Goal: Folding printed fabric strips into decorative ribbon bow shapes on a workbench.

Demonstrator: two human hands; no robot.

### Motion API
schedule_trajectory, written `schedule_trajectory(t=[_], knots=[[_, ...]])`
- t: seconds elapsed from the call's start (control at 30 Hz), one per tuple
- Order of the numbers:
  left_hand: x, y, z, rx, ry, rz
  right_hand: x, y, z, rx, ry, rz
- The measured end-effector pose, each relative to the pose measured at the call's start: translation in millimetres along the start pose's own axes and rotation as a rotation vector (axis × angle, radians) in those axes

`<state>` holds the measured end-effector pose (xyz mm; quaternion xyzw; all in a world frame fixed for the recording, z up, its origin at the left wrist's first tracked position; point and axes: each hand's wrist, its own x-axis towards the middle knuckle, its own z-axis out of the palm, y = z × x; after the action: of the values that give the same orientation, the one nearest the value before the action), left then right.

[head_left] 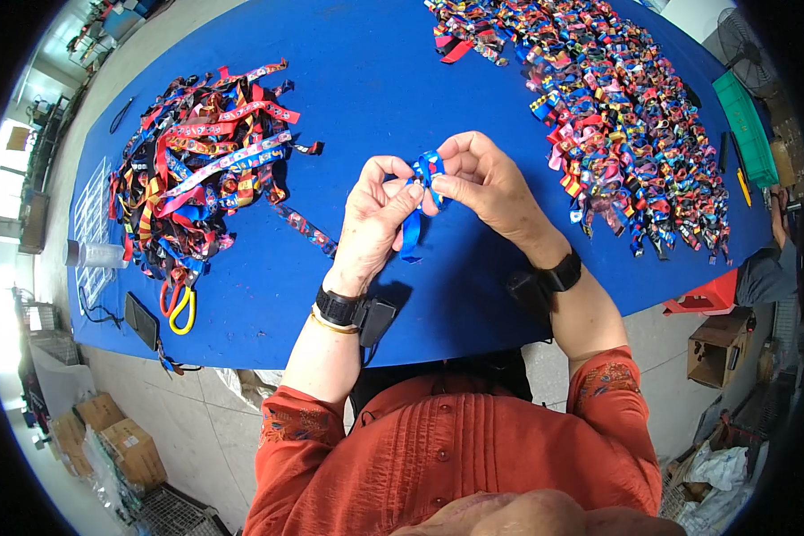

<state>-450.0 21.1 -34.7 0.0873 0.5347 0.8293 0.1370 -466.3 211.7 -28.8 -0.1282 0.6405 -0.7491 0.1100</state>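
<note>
A blue printed ribbon is held up over the middle of the blue table, its upper part bent into a loop and a short tail hanging down. My left hand pinches it between thumb and fingers. Close beside, my right hand grips the loop at its upper right, thumb against the fingertips. How the ribbon crosses between the fingertips is partly hidden. To the left lies a loose heap of flat printed ribbons in many colours. On the right spreads a large mass of short looped ribbons, set close together.
Near the table's left edge are scissors with red and yellow handles, a dark phone-like slab, a clear bottle and a white wire grid. A green crate and a yellow-handled tool lie along the right edge.
</note>
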Motion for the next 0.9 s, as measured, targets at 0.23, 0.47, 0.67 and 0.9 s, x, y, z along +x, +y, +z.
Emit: schedule_trajectory(t=[0.23,0.47,0.67,0.9], knots=[[1.6,-3.1,-3.8,0.000,-0.015,-0.011,-0.1,1.7,0.0,0.017,0.003,-0.016],[1.6,-2.2,-2.3,-0.002,-0.004,-0.028,-0.5,0.6,-0.5,-0.018,-0.001,-0.033],[0.5,1.1,0.0,0.034,-0.013,-0.068,0.0,2.2,-1.9,-0.038,-0.024,-0.032],[-0.2,2.6,1.0,0.004,-0.033,-0.077,0.0,2.5,-3.4,-0.070,-0.051,-0.041]])
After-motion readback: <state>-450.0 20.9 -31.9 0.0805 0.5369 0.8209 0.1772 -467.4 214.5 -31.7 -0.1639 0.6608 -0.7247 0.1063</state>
